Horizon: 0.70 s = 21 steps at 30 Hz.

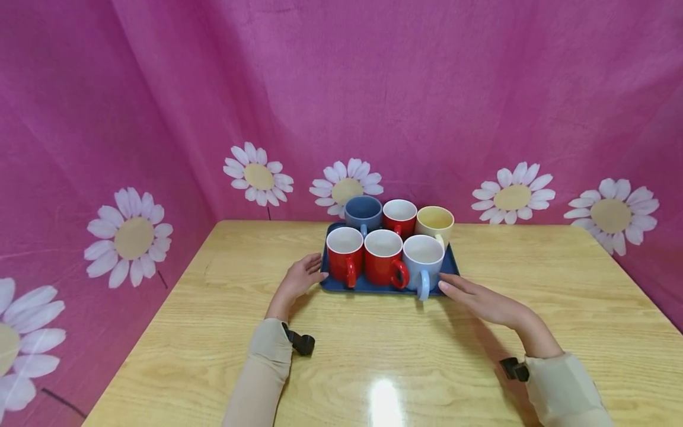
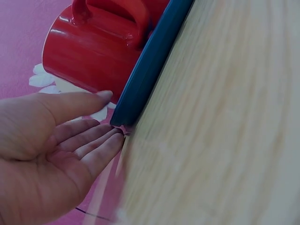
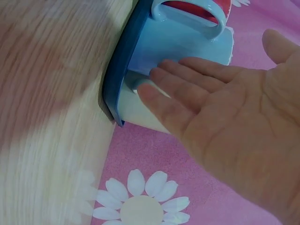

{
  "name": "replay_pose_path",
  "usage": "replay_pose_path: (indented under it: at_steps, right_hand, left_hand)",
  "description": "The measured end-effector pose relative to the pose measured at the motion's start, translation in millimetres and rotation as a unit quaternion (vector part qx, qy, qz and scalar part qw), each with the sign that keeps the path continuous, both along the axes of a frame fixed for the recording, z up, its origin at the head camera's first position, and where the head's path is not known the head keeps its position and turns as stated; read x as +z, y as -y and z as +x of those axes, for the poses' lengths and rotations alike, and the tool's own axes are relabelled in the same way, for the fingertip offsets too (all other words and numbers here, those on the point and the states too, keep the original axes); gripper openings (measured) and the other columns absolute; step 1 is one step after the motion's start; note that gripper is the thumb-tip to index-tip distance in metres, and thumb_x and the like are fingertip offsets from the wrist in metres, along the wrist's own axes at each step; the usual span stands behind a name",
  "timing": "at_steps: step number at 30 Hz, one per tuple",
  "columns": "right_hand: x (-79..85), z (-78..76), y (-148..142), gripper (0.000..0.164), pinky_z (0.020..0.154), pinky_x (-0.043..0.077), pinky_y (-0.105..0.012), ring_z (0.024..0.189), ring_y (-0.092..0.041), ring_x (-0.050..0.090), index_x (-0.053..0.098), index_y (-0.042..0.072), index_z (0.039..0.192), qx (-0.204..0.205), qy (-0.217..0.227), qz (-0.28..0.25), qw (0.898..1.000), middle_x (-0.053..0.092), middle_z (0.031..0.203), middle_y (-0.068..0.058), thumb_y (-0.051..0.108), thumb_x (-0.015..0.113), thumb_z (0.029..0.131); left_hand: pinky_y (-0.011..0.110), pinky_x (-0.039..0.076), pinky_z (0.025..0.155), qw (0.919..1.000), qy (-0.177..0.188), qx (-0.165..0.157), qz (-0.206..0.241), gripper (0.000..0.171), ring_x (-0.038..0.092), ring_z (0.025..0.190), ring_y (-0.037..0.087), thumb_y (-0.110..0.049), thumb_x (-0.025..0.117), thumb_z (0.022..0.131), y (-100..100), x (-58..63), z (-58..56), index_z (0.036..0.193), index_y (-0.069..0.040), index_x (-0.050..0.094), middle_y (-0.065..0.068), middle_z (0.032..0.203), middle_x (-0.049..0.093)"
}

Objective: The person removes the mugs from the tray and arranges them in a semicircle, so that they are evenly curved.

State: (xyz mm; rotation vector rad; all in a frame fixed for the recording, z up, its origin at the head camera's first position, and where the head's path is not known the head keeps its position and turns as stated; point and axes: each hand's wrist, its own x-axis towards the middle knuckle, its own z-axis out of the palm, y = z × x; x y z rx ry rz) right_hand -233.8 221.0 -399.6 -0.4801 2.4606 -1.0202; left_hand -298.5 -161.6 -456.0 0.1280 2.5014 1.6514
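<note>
A dark blue tray (image 1: pixel 384 289) on the wooden table carries several mugs. Its front row has a red mug (image 1: pixel 337 264), another red mug (image 1: pixel 377 267) and a light blue mug (image 1: pixel 416 270); behind stand a grey-blue mug (image 1: pixel 356 219), a red mug (image 1: pixel 404 225) and a yellow mug (image 1: pixel 440 228). At the tray's left end is my left hand (image 1: pixel 302 279), thumb over the rim and fingers stretched at the edge; whether they touch it I cannot tell. My right hand (image 1: pixel 482 301), fingers extended, lies beside the right end, near the light blue mug.
A pink curtain (image 1: pixel 373 89) with white daisies hangs close behind the tray and along the left. The wooden table (image 1: pixel 341 367) extends in front of the tray and to both sides.
</note>
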Motion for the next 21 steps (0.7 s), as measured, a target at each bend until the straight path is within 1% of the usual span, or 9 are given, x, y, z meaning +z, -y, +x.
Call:
replay_pose_path:
  at_steps: [1,5,7,8,10,16,21]
  right_hand:
    - [0.2,0.2,0,0.072,0.115,0.022,-0.071,0.146,-0.053,0.014,0.018,-0.001,0.155,0.002,0.005,-0.001,1.0,0.016,0.16,-0.031,0.048,0.031,0.104]
    - [0.0,0.3,2,0.071,0.114,0.025,-0.07,0.146,-0.052,0.016,0.018,0.0,0.155,0.011,0.024,-0.002,1.0,0.017,0.16,-0.03,0.049,0.03,0.105]
    - [-0.2,0.4,3,0.07,0.114,0.026,-0.07,0.146,-0.052,0.017,0.019,0.002,0.155,0.014,0.027,0.001,1.0,0.017,0.16,-0.029,0.049,0.03,0.104]
    - [-0.4,0.4,3,0.07,0.114,0.026,-0.07,0.146,-0.052,0.018,0.02,0.002,0.155,0.017,0.028,0.001,0.999,0.018,0.16,-0.029,0.049,0.03,0.105]
    - [-0.7,0.7,4,0.069,0.114,0.027,-0.07,0.146,-0.051,0.019,0.023,0.004,0.155,0.019,0.028,0.002,0.999,0.019,0.16,-0.028,0.049,0.031,0.104]
    - [-2.5,0.8,9,0.069,0.114,0.031,-0.066,0.142,-0.047,0.033,0.024,0.005,0.155,0.018,0.044,-0.007,0.999,0.024,0.159,-0.026,0.05,0.032,0.104]
    - [-4.3,-1.2,13,0.071,0.113,0.031,-0.068,0.137,-0.044,0.041,0.021,0.003,0.155,0.015,0.055,-0.022,0.998,0.028,0.157,-0.026,0.05,0.033,0.104]
  left_hand:
    - [0.047,0.038,0.117,1.0,-0.002,-0.004,0.0,0.06,0.042,0.141,0.038,-0.004,0.06,0.094,-1,4.7,3.3,0.147,0.008,0.035,0.026,0.15,0.041]
    - [0.048,0.039,0.116,0.9998,-0.018,-0.007,0.002,0.059,0.042,0.139,0.041,0.005,0.058,0.092,-3,3.5,4.8,0.145,0.012,0.034,0.03,0.149,0.04]
    - [0.047,0.039,0.115,0.9998,-0.018,-0.005,-0.003,0.059,0.042,0.139,0.04,0.007,0.058,0.091,-3,2.9,4.4,0.145,0.012,0.034,0.03,0.15,0.04]
    - [0.046,0.04,0.115,0.9998,-0.019,-0.001,-0.005,0.06,0.043,0.139,0.039,0.007,0.059,0.091,-3,-2.1,1.1,0.146,0.011,0.035,0.028,0.15,0.041]
    - [0.045,0.041,0.115,0.9998,-0.017,-0.001,-0.012,0.06,0.044,0.139,0.038,0.007,0.059,0.091,-3,-1.9,0.7,0.146,0.009,0.035,0.027,0.15,0.041]
    - [0.046,0.04,0.115,0.9997,-0.019,-0.009,-0.011,0.061,0.042,0.14,0.039,0.008,0.058,0.091,-2,-3.0,0.8,0.146,0.01,0.033,0.029,0.151,0.039]
    - [0.046,0.039,0.116,0.9997,-0.022,-0.012,-0.007,0.061,0.041,0.14,0.039,0.01,0.057,0.091,-2,-5.3,-0.2,0.146,0.01,0.033,0.029,0.151,0.039]
